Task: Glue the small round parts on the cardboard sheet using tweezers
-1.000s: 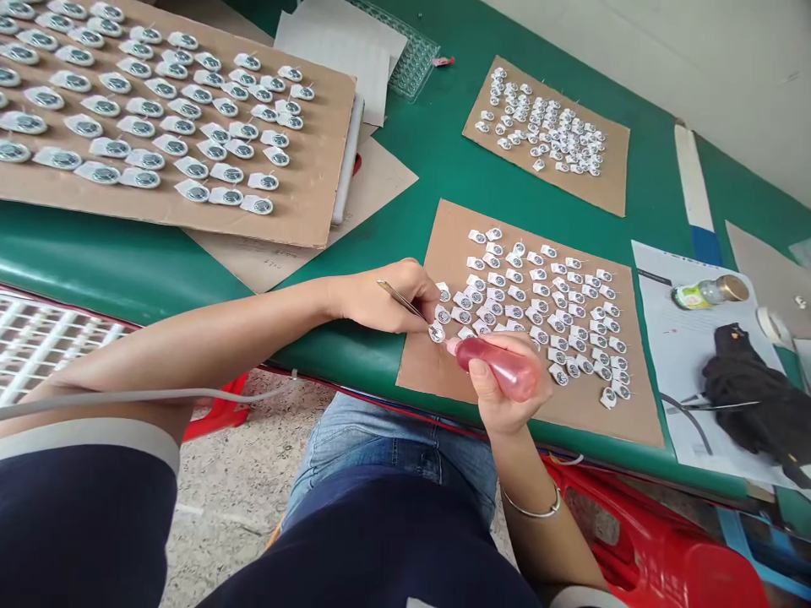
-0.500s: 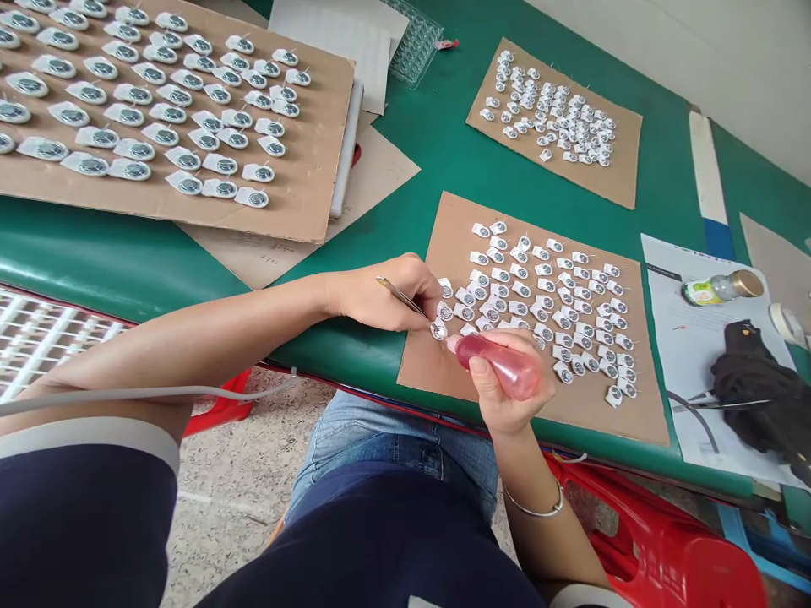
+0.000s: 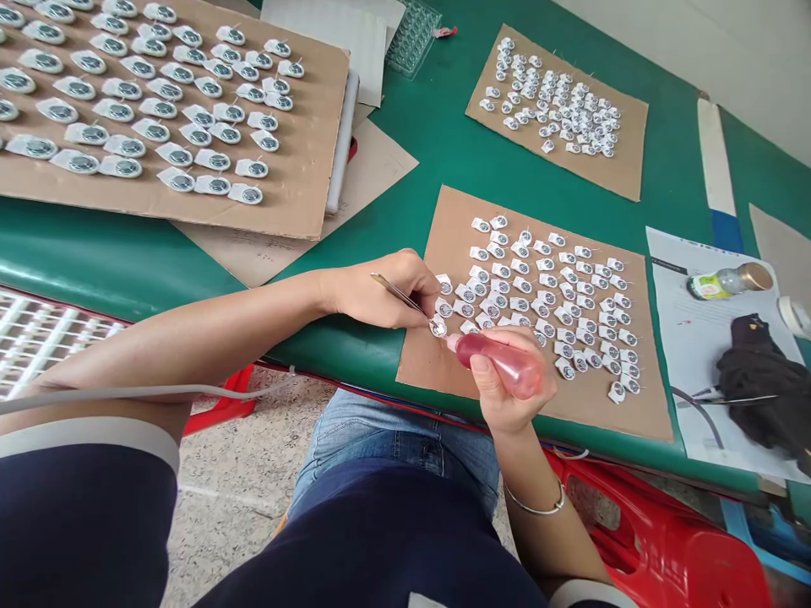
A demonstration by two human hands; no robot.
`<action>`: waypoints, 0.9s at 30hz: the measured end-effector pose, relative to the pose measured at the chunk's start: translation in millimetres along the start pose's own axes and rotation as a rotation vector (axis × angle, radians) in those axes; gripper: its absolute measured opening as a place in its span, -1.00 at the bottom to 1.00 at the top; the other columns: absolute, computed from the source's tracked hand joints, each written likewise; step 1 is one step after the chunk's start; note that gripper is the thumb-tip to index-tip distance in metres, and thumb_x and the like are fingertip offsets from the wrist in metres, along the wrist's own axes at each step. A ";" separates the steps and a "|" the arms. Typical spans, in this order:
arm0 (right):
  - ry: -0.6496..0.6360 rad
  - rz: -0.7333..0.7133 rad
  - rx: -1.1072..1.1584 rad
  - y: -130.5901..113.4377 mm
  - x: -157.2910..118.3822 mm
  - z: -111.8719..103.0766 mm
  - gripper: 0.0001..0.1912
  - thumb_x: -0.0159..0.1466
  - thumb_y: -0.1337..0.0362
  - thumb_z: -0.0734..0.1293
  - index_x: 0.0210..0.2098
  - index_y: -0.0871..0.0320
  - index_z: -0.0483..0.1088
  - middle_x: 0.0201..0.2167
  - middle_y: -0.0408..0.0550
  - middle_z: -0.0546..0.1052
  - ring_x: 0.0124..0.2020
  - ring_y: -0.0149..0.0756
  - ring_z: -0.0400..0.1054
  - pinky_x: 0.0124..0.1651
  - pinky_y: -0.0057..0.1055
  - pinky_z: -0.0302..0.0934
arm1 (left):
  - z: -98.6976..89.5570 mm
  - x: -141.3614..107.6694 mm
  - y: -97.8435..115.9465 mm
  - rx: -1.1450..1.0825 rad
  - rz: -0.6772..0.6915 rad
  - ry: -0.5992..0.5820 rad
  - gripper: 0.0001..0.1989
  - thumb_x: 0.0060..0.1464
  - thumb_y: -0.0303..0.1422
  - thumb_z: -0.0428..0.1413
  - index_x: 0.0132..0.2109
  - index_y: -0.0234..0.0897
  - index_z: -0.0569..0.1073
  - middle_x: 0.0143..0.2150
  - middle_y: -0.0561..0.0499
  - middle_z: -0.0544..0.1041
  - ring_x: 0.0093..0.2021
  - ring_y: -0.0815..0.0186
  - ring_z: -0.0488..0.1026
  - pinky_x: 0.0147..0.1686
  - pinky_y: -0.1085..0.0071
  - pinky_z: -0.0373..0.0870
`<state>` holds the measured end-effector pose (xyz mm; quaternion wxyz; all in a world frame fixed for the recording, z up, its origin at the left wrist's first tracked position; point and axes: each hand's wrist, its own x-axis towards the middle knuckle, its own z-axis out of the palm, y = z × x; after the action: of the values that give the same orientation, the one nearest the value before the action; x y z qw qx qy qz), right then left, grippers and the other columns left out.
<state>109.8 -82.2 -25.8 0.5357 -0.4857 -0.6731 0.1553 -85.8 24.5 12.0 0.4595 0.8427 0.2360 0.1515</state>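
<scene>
My left hand (image 3: 386, 291) is closed around slim metal tweezers (image 3: 398, 292), whose tip points down at a small white piece with a round silvery disc (image 3: 438, 326). That piece lies at the left edge of a brown cardboard sheet (image 3: 437, 363). In my right hand (image 3: 513, 397) is a squeeze bottle of pink-red liquid (image 3: 498, 361), tilted so its nozzle is close beside the same disc; whether it touches I cannot tell. Several similar white disc pieces (image 3: 520, 285) lie in loose rows on the cardboard to the right.
A larger cardboard sheet (image 3: 297, 186) with bigger disc pieces lies at left, raised on a pale slab. Another filled sheet (image 3: 621, 181) is at the back. On white paper (image 3: 672, 295) at right are a small glass bottle (image 3: 728, 282) and dark cloth (image 3: 760, 380). A red stool (image 3: 703, 549) stands below.
Both hands keep their hold and nearly the same place, with the bottle nozzle still by the disc. The whole view has shifted slightly.
</scene>
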 end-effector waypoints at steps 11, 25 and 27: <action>0.016 0.033 0.024 -1.1 0.9 -1.5 -0.81 0.08 0.32 0.38 -0.30 0.24 0.38 -0.39 -0.05 0.44 -0.35 -0.34 0.35 -0.27 -0.32 0.27 | 0.0 -0.9 -0.6 -0.022 0.011 0.005 -0.89 -0.16 -0.60 0.09 -0.46 -0.39 0.50 -0.56 0.08 0.47 -0.55 0.50 0.33 -0.54 0.58 0.17; 0.067 0.080 0.022 1.5 1.7 -0.7 -0.88 0.11 0.29 0.36 -0.38 0.22 0.40 -0.44 -0.07 0.44 -0.36 -0.32 0.32 -0.29 -0.30 0.25 | -0.3 -0.6 -2.8 0.039 0.015 -0.011 -0.91 -0.15 -0.58 0.09 -0.47 -0.38 0.48 -0.58 0.08 0.45 -0.57 0.50 0.29 -0.57 0.58 0.14; 0.075 0.068 0.032 1.4 2.2 -0.6 -0.89 0.11 0.31 0.35 -0.38 0.22 0.40 -0.44 -0.07 0.45 -0.36 -0.33 0.32 -0.29 -0.31 0.25 | -0.4 -0.5 -2.2 0.036 0.012 -0.012 -0.91 -0.16 -0.59 0.09 -0.47 -0.38 0.48 -0.58 0.07 0.46 -0.57 0.50 0.30 -0.56 0.58 0.16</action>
<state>111.1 -79.9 -25.4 0.5626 -0.5052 -0.6331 0.1656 -87.0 25.5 10.3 0.4445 0.8533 0.2308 0.1451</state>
